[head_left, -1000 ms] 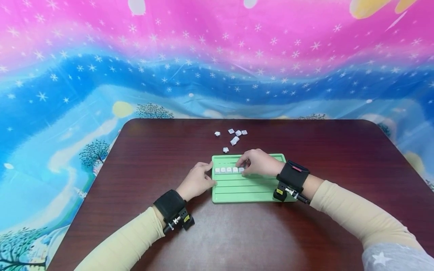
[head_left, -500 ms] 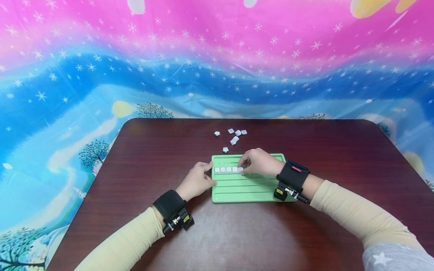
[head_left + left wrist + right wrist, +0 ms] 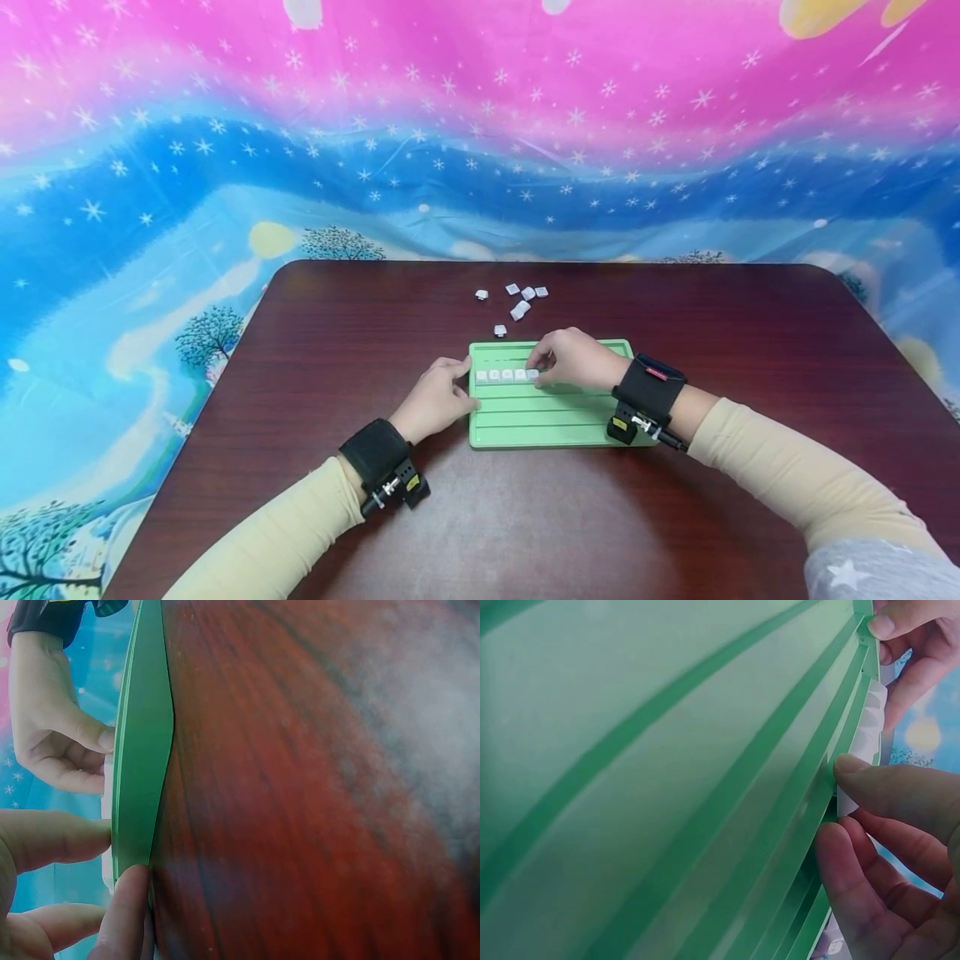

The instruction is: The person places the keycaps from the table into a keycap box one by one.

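Observation:
A light green ridged tray [image 3: 555, 437] lies on the table. Along one of its upper grooves stands a row of several white keycaps [image 3: 507, 376]. My right hand [image 3: 579, 360] pinches the keycap [image 3: 845, 801] at the right end of that row between thumb and fingers; it sits against its neighbour. At the tray's left side, my left hand [image 3: 432, 402] grips the edge. In the left wrist view, its fingers [image 3: 64, 838] touch the tray's rim and side wall. My right hand covers part of the tray's upper middle.
Several loose white keycaps [image 3: 521, 310] lie scattered on the dark wooden table [image 3: 360, 333] beyond the tray, some tipped over. One keycap [image 3: 500, 331] is close to the tray's far edge. A patterned cloth [image 3: 480, 167] hangs behind the table.
My right fingers have shifted very slightly at the end of the keycap row. The left hand, the tray and the loose keycaps stay put.

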{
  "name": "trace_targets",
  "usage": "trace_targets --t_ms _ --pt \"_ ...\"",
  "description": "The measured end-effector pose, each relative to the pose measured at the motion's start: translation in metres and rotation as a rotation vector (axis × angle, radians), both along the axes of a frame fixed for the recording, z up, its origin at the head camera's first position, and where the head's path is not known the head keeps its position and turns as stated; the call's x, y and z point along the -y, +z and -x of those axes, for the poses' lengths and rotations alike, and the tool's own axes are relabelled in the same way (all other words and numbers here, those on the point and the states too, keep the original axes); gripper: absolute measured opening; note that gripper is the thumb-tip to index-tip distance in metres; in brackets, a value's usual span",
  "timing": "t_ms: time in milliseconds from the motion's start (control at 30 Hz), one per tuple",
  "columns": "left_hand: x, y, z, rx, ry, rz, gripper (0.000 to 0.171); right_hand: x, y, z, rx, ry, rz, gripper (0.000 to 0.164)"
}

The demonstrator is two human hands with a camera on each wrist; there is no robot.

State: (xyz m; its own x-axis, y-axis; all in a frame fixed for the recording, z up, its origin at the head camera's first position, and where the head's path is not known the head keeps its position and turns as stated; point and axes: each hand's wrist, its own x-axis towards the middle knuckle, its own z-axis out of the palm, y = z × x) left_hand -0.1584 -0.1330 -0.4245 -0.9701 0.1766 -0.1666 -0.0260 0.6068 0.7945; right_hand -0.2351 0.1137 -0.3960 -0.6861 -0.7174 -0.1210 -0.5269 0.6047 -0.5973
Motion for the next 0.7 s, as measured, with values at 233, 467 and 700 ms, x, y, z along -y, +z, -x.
trace_targets --t_ms 233,467,700 --pt "0.000 0.000 0.000 0.006 -0.002 0.004 0.073 -0.001 0.001 0.001 0.029 -0.004 -0.013 0.020" --pt "0.000 0.000 0.000 0.002 0.000 0.001 0.073 -0.003 0.009 0.005 0.078 0.045 -0.018 0.025" --pt "0.000 0.001 0.000 0.006 -0.004 -0.003 0.074 0.000 0.015 0.011 0.075 0.019 0.002 0.024"
